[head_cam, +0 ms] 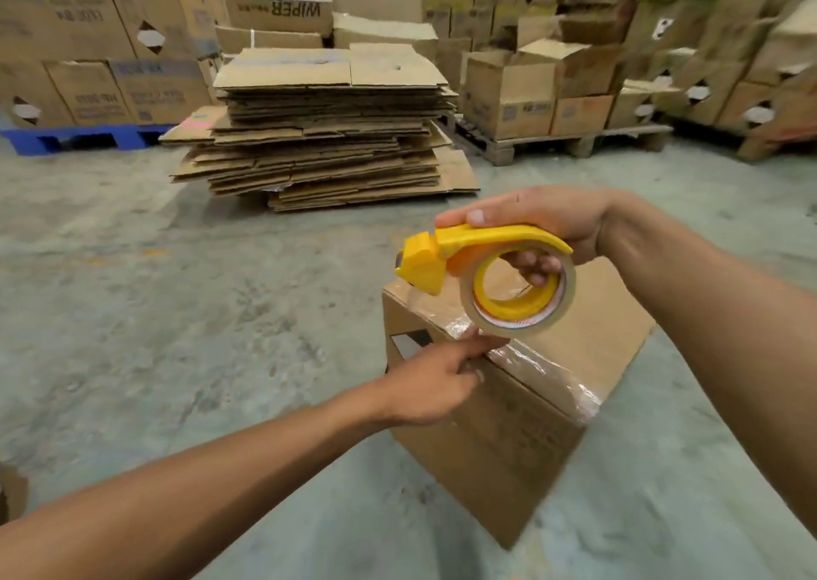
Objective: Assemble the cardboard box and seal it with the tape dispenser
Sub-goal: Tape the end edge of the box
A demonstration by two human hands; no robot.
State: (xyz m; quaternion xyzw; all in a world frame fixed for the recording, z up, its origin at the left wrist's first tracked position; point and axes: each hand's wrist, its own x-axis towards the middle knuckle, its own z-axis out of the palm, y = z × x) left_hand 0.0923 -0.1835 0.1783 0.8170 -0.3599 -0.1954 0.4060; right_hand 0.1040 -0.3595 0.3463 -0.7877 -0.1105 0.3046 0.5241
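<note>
Taping a cardboard box on a warehouse floor.

The right hand (544, 225) grips the yellow tape dispenser (477, 270) just above the cardboard box (499, 429), fingers curled through its roll. The left hand (435, 380) presses a forefinger on the clear tape (544, 369) at the box's top edge. Flattened cartons (327, 137) lie stacked behind.

Box (508, 424) on floor (177, 314), lower right of frame. Tape dispenser (482, 279) above box top, in right hand (544, 225). Left hand (433, 385) at box's near-left edge. Flat cardboard stack (322, 137) behind, centre; pallets of boxes (552, 93) upper right.
</note>
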